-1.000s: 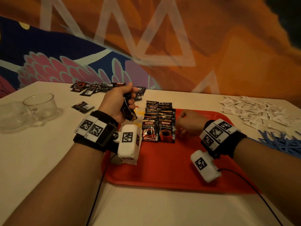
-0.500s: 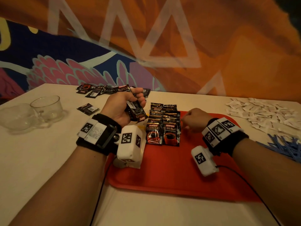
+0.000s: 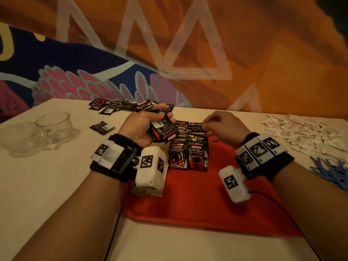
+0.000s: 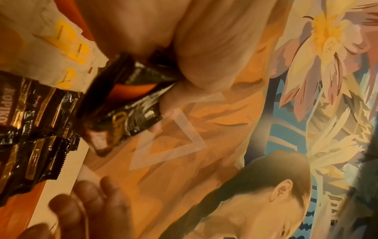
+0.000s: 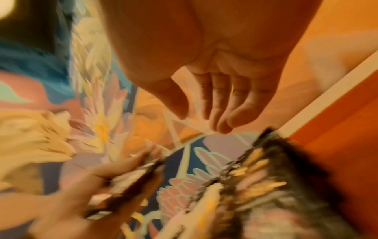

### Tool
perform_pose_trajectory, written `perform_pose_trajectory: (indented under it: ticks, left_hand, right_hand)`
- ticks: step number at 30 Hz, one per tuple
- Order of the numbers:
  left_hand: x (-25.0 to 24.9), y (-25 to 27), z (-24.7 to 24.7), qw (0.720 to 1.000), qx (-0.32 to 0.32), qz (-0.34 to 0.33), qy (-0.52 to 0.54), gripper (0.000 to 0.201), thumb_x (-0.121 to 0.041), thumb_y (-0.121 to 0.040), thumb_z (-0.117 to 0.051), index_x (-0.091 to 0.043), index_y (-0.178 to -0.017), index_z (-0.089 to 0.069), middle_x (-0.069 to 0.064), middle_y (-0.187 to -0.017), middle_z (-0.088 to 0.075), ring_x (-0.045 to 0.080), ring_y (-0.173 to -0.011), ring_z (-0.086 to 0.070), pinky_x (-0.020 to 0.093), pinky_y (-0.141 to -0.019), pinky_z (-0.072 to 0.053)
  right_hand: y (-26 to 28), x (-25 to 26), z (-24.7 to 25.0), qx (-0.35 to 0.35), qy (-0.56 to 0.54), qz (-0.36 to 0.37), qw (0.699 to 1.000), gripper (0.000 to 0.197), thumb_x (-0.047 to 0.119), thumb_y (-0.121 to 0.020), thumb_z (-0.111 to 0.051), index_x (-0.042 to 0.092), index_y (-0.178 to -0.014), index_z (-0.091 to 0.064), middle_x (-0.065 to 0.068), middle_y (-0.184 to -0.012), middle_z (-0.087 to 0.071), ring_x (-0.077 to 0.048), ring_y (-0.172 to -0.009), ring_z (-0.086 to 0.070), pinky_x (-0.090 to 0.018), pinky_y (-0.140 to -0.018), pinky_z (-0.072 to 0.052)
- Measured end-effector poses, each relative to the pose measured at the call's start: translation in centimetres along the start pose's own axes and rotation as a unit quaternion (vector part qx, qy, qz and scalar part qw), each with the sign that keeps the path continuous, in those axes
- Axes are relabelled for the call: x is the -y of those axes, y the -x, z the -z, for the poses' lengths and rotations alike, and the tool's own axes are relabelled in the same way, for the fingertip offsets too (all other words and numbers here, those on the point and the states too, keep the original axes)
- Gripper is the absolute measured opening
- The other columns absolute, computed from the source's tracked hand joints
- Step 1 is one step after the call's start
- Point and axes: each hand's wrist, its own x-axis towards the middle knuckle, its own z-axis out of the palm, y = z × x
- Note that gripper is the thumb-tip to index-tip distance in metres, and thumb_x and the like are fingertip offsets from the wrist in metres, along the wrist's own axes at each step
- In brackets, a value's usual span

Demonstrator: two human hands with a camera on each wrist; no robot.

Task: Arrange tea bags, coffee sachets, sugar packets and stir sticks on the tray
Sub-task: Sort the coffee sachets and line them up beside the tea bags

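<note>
Black foil coffee sachets [image 3: 188, 146] lie in two overlapping rows on the far left part of the red plastic tray [image 3: 207, 200], at the centre of the frame. Your left hand [image 3: 143, 127] grips a small bunch of the same sachets [image 3: 164, 129] just left of those rows, fingers [image 3: 165, 115] curled round them. Your right hand [image 3: 224, 127] hovers over the far end of the rows, fingers loosely bent and holding nothing. More sachets [image 3: 120, 106] lie scattered on the white desk [image 3: 47, 185] behind. White sugar packets [image 3: 308, 132] and blue stir sticks [image 3: 331, 170] sit at the right edge, clear glass cups [image 3: 54, 127] at the left.
</note>
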Motion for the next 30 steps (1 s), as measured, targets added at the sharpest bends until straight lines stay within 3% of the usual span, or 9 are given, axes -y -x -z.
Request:
perform_pose_trajectory:
  ticks: [4,9,12,14,16,20,23,26,30]
  left_hand:
    - [0.5,0.2,-0.5,1.000,-0.011,-0.005,-0.024,0.025,-0.005,-0.095,-0.057,-0.006,-0.120,-0.060,0.016,-0.097,-0.072,0.029,-0.086,-0.072,0.042,-0.068,-0.061]
    - [0.8,0.4,-1.0,0.996,-0.064,-0.045,-0.039,0.027,-0.013,-0.087,-0.072,0.001,-0.110,-0.067,0.023,-0.106,-0.072,0.037,-0.089,-0.073,0.050,-0.071,-0.060]
    - [1.0,0.3,-1.1,0.994,-0.067,-0.071,-0.051,0.029,-0.022,-0.088,-0.072,-0.002,-0.108,-0.067,0.021,-0.105,-0.073,0.036,-0.090,-0.073,0.048,-0.073,-0.060]
    - [1.0,0.0,-1.0,0.990,-0.082,-0.078,-0.081,0.034,-0.035,-0.089,-0.070,-0.004,-0.102,-0.068,0.015,-0.092,-0.074,0.031,-0.080,-0.072,0.043,-0.073,-0.060]
    - [0.7,-0.2,-0.7,0.988,-0.084,-0.065,-0.111,0.042,-0.051,-0.088,-0.065,-0.009,-0.088,-0.063,0.006,-0.071,-0.059,0.019,-0.058,-0.056,0.029,-0.055,-0.051]
    - [0.4,-0.3,-0.5,0.998,0.010,0.046,-0.051,0.058,-0.072,-0.084,-0.050,-0.015,-0.077,-0.055,0.000,-0.067,-0.047,0.006,-0.047,-0.037,0.015,-0.040,-0.028]
    - [0.6,0.4,-0.8,0.993,0.070,0.075,-0.065,0.054,-0.063,-0.083,-0.056,-0.010,-0.095,-0.062,-0.002,-0.069,-0.053,0.005,-0.046,-0.036,0.014,-0.040,-0.025]
    - [0.7,0.9,-1.3,0.992,0.045,0.000,-0.116,0.027,-0.034,-0.088,-0.065,-0.009,-0.098,-0.065,0.001,-0.070,-0.063,0.007,-0.048,-0.048,0.016,-0.040,-0.036]
    - [0.9,1.1,-1.5,0.990,-0.023,-0.086,-0.112,0.010,-0.014,-0.089,-0.069,-0.009,-0.096,-0.073,0.014,-0.092,-0.075,0.031,-0.084,-0.073,0.045,-0.078,-0.059]
  right_hand:
    - [1.3,3.0,-2.2,0.062,-0.114,0.041,0.991,0.030,0.044,-0.080,-0.076,0.016,-0.088,-0.068,-0.003,-0.082,-0.074,-0.014,-0.075,-0.069,-0.028,-0.063,-0.050]
    - [1.4,3.6,-4.2,0.064,-0.081,0.076,0.992,0.029,0.028,-0.072,-0.086,0.018,-0.090,-0.066,0.001,-0.068,-0.070,-0.006,-0.057,-0.063,-0.027,-0.061,-0.045]
    - [1.5,3.3,-4.1,0.052,-0.103,0.090,0.989,0.023,0.024,-0.074,-0.084,0.021,-0.092,-0.069,-0.003,-0.075,-0.074,-0.012,-0.070,-0.069,-0.030,-0.072,-0.053]
    - [1.6,3.1,-3.6,0.011,-0.088,0.115,0.989,0.016,0.023,-0.077,-0.082,0.024,-0.090,-0.072,0.000,-0.080,-0.074,-0.011,-0.078,-0.070,-0.025,-0.075,-0.053]
    - [1.6,3.0,-3.0,-0.048,-0.079,0.149,0.985,0.011,0.023,-0.079,-0.080,0.028,-0.085,-0.073,0.008,-0.082,-0.073,-0.004,-0.079,-0.068,-0.018,-0.074,-0.051]
    - [1.6,2.8,-2.5,-0.146,-0.109,0.227,0.957,0.029,0.012,-0.082,-0.076,0.038,-0.076,-0.066,0.022,-0.077,-0.068,0.010,-0.077,-0.064,-0.007,-0.071,-0.047]
    - [1.5,2.4,-2.8,-0.172,-0.098,0.292,0.936,0.033,0.005,-0.083,-0.073,0.038,-0.079,-0.069,0.023,-0.082,-0.069,0.006,-0.085,-0.065,-0.015,-0.073,-0.052]
    - [1.7,2.3,-3.2,-0.168,-0.081,0.338,0.922,0.033,0.000,-0.082,-0.070,0.033,-0.083,-0.071,0.017,-0.107,-0.068,0.000,-0.101,-0.064,-0.021,-0.079,-0.055]
    - [1.5,2.2,-3.1,-0.146,-0.120,0.291,0.938,0.033,-0.001,-0.085,-0.065,0.032,-0.085,-0.070,0.011,-0.118,-0.063,-0.004,-0.105,-0.061,-0.019,-0.076,-0.055]
